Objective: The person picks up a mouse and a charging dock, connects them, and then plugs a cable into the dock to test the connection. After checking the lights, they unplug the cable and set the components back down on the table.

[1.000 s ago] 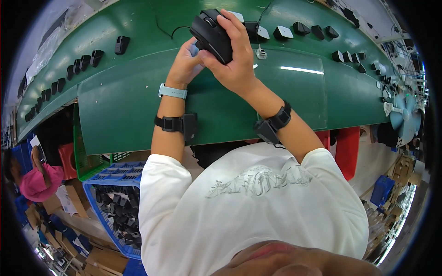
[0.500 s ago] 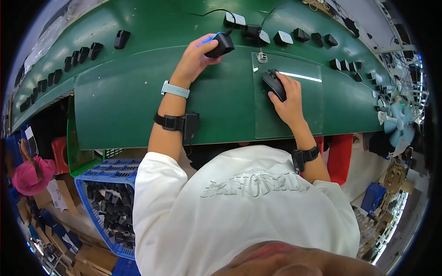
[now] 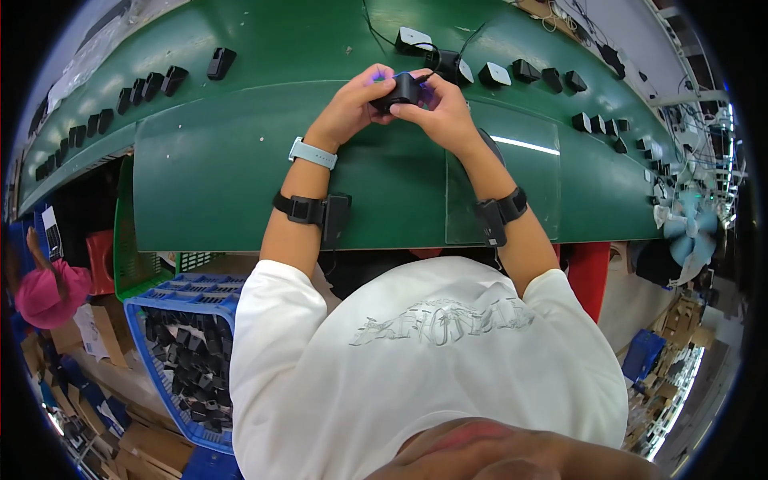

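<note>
Both my hands meet above the green table, around a small black boxy device with a blue-violet glow behind it. My left hand grips its left side, thumb in front. My right hand is closed on its right side, thumb at the lower corner and fingers near the black cable at the top. How the cable meets the device is partly covered by fingers. A black computer mouse lies on the clear sheet, partly hidden behind my right wrist.
Black and white-faced devices stand along the table's far side, with more in rows left and right. A blue basket of black parts sits at lower left, beside a green crate. A fan stands right; a person in pink is far left.
My right hand has left the mouse and moved left and up to the device. My left hand has carried the device slightly right and down.
</note>
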`<state>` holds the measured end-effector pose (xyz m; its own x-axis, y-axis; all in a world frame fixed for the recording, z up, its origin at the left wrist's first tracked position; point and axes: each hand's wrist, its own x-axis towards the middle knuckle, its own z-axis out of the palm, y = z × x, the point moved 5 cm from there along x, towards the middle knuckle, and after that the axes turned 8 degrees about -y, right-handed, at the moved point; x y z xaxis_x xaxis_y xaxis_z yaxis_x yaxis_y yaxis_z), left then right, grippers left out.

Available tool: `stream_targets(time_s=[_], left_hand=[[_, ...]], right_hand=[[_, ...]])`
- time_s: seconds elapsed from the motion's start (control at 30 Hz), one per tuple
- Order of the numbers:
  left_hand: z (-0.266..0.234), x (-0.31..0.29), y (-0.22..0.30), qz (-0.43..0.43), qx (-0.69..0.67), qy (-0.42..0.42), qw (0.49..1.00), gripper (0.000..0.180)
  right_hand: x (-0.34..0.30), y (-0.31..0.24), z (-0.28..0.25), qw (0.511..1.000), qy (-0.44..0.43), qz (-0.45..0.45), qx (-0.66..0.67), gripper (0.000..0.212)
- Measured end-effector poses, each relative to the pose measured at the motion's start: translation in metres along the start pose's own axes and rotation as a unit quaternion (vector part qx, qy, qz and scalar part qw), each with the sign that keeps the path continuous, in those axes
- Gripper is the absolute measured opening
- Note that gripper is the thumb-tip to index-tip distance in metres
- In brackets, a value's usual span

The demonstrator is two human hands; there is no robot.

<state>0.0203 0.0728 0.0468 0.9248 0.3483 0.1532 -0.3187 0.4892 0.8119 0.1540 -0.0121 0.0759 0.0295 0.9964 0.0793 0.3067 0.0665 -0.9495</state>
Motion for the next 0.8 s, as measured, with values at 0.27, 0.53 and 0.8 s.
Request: stream_targets(time_s=[0.27, 0.53, 0.8], left_hand=[[-0.005, -0.003, -0.004, 0.001, 0.009, 0.013, 1.0, 0.018], [-0.009, -0.006, 0.013, 0.03, 0.028, 0.065, 0.997, 0.016], [-0.004, 0.003, 0.001, 0.028, 0.064, 0.044, 0.997, 0.018]], right_hand=[[0.0, -0.006, 0.003, 0.997, 0.011, -0.072, -0.013, 0.049], [0.01, -0.013, 0.01, 0.994, 0.055, -0.097, -0.005, 0.05], [0.002, -0.007, 0.002, 0.997, 0.013, -0.059, 0.039, 0.048]])
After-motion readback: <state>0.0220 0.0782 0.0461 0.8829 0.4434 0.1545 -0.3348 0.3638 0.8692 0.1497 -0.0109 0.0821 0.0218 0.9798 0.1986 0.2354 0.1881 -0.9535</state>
